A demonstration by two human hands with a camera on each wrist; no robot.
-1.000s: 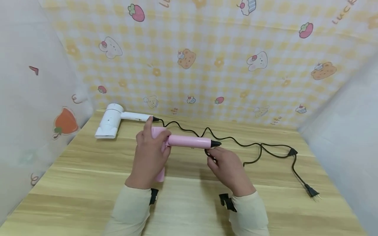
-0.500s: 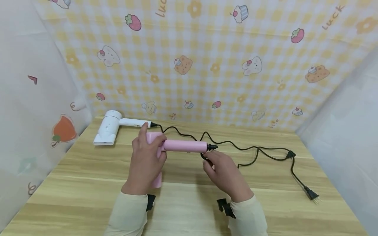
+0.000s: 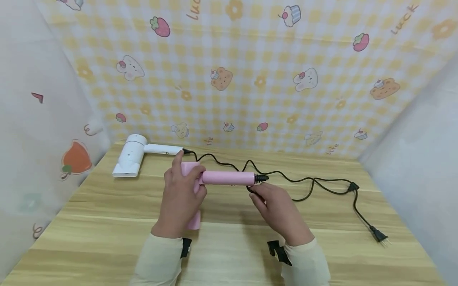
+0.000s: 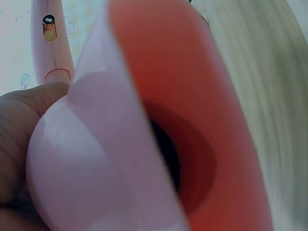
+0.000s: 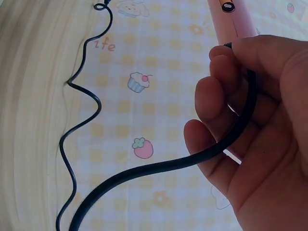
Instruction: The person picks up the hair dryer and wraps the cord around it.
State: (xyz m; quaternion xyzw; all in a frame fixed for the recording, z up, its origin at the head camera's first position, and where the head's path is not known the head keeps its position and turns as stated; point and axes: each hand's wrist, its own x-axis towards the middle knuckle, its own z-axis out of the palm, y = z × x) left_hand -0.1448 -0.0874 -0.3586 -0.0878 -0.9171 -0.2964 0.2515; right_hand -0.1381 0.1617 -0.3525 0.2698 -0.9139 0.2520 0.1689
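A pink hair dryer [image 3: 229, 178] is in the left hand [image 3: 182, 194], which grips its head with the fingers over the top and the thumb near the handle joint. Its handle points right and ends in a black ribbed cord sleeve [image 3: 260, 178]. The right hand [image 3: 280, 210] pinches the black cord [image 5: 159, 166] just below that end; in the right wrist view the cord curves across the curled fingers. The left wrist view is filled by the dryer's pink nozzle [image 4: 101, 159], its inside reddish with a dark opening. Part of the dryer's head is hidden by the left hand.
A white hair dryer [image 3: 130, 157] lies at the back left of the wooden table [image 3: 229, 250]. Black cord [image 3: 282, 177] winds along the back towards a two-pin plug [image 3: 378, 234] on the right. Behind stands a yellow checked cloth [image 3: 261, 59].
The head view has tilted up a little. Over the last half second both hands and the pink hair dryer have shifted slightly right; both holds stay the same.
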